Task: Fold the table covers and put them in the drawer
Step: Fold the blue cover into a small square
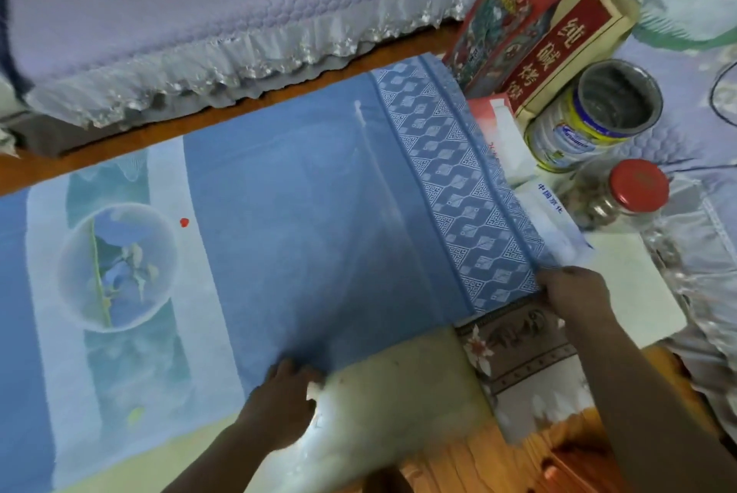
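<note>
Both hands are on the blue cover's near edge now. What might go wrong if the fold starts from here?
1. The cover's patterned end lies against the papers by the red-lid jar and open tin; lifting may drag or tip them.
2. The left hand and right hand hold only one end, so the fold may come out skewed.

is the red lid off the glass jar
No, the red lid sits on the glass jar, right of the blue cover.

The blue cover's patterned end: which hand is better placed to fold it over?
Probably the right hand: it already grips the blue cover at its patterned corner. The left hand holds the near edge midway.
</note>
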Demonstrator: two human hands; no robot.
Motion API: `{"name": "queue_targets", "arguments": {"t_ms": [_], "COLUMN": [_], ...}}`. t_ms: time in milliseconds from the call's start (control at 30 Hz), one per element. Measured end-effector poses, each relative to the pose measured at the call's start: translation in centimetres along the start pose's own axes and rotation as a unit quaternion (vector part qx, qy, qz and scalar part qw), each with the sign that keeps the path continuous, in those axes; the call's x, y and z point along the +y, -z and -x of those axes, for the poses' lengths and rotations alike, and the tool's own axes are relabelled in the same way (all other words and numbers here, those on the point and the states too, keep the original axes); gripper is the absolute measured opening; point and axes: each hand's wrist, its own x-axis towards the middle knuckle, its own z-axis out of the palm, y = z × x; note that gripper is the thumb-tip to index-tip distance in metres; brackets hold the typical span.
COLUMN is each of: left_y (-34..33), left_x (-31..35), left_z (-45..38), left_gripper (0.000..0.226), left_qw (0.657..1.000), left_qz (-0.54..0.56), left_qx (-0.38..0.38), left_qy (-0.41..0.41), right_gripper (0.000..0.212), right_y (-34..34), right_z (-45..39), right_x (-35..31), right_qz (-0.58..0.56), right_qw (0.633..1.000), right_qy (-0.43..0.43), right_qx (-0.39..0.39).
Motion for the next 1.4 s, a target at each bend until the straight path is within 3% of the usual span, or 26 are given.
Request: {"name": "queue_targets", "arguments": {"t_ms": [33, 133, 167, 233, 300, 367, 400, 433, 533, 633, 700, 767, 867, 933, 967, 1000, 1033, 1100, 1167, 1233, 1300, 1400], "left_y": [0.2, 2.7, 3.9, 6.4, 10.0, 13.3, 14.4, 14.9, 14.4, 11.6, 9.4, 7.9, 7.4, 8.1, 8.6, 9.3, 9.8, 10.7, 10.4, 9.7, 9.3, 8.6], "left_x": [0.3, 1.5, 1.6, 1.3, 0.9, -0.9, -1.2, -1.4, -2.8, -5.1, -5.9, -5.1, -2.3, -0.7, -0.1, 0.4, 0.7, 1.3, 1.1, 0.0, -1.0, -1.1], "left_z": [-0.9, -2.2, -2.1, -1.1, 1.0, 3.9, 4.3, 4.2, 3.4, 0.9, -2.0, -4.4, -6.1, -6.1, -6.0, -5.8, -5.6, -4.4, -3.7, -3.4, -3.4, -3.4], "left_gripper": [0.032, 0.045, 0.040, 0.017, 0.025, 0.042, 0.048, 0.056, 0.061, 0.057, 0.066, 0.060, 0.023, 0.015, 0.017, 0.022, 0.027, 0.032, 0.033, 0.035, 0.039, 0.034], "left_qw": [0.998, 0.973, 0.937, 0.833, 0.726, 0.648, 0.636, 0.651, 0.728, 0.769, 0.820, 0.843, 0.813, 0.767, 0.761, 0.777, 0.816, 0.870, 0.870, 0.851, 0.854, 0.889], "left_qz": [0.051, 0.229, 0.341, 0.543, 0.677, 0.753, 0.761, 0.748, 0.665, 0.616, 0.549, 0.517, 0.567, 0.632, 0.642, 0.621, 0.563, 0.459, 0.423, 0.430, 0.442, 0.404], "left_qx": [0.025, 0.011, 0.038, 0.091, 0.113, 0.117, 0.121, 0.131, 0.156, 0.129, 0.122, 0.132, 0.128, 0.093, 0.091, 0.102, 0.125, 0.177, 0.250, 0.289, 0.251, 0.187], "left_qy": [0.009, 0.038, 0.067, 0.055, 0.026, -0.023, -0.027, -0.011, 0.060, 0.109, 0.102, 0.063, -0.035, -0.051, -0.040, -0.030, -0.018, 0.011, 0.047, 0.088, 0.108, 0.106], "right_gripper": [0.023, 0.016, 0.014, 0.004, 0.006, 0.011, 0.021, 0.032, 0.039, 0.052, 0.052, 0.040, 0.026, 0.023, 0.025, 0.031, 0.041, 0.054, 0.051, 0.051, 0.056, 0.082], "right_y": [-0.4, -1.2, -1.6, -3.2, -6.4, -11.2, -13.4, -15.5, -20.0, -21.9, -22.0, -21.9, -19.8, -18.0, -17.0, -16.2, -15.3, -13.7, -12.4, -11.8, -12.7, -17.4], "right_z": [0.8, 5.0, 6.8, 10.3, 14.1, 18.0, 18.7, 18.7, 18.2, 18.0, 17.7, 17.1, 17.2, 18.2, 18.9, 19.4, 20.0, 20.4, 18.3, 15.5, 11.5, 5.7], "right_x": [-0.5, -3.3, -4.6, -7.0, -9.2, -10.9, -10.8, -10.3, -8.7, -6.6, -5.8, -5.3, -6.3, -6.5, -6.4, -6.3, -6.3, -7.9, -10.4, -14.0, -18.2, -24.2], "right_qz": [-0.013, -0.104, -0.113, -0.081, 0.017, 0.102, 0.144, 0.183, 0.302, 0.451, 0.511, 0.466, 0.304, 0.238, 0.248, 0.291, 0.344, 0.365, 0.266, 0.102, 0.017, 0.039], "right_qw": [0.999, 0.981, 0.971, 0.935, 0.855, 0.744, 0.701, 0.668, 0.614, 0.578, 0.596, 0.652, 0.757, 0.763, 0.747, 0.733, 0.730, 0.801, 0.901, 0.968, 0.980, 0.978], "right_qy": [0.022, 0.151, 0.208, 0.344, 0.518, 0.654, 0.691, 0.714, 0.719, 0.663, 0.603, 0.576, 0.559, 0.591, 0.610, 0.608, 0.584, 0.459, 0.310, 0.185, 0.158, 0.142], "right_qx": [0.027, 0.063, 0.045, -0.003, -0.032, -0.087, -0.099, -0.098, -0.118, -0.155, -0.141, -0.163, -0.150, -0.106, -0.093, -0.085, -0.086, -0.121, -0.149, -0.138, -0.121, -0.150]}}
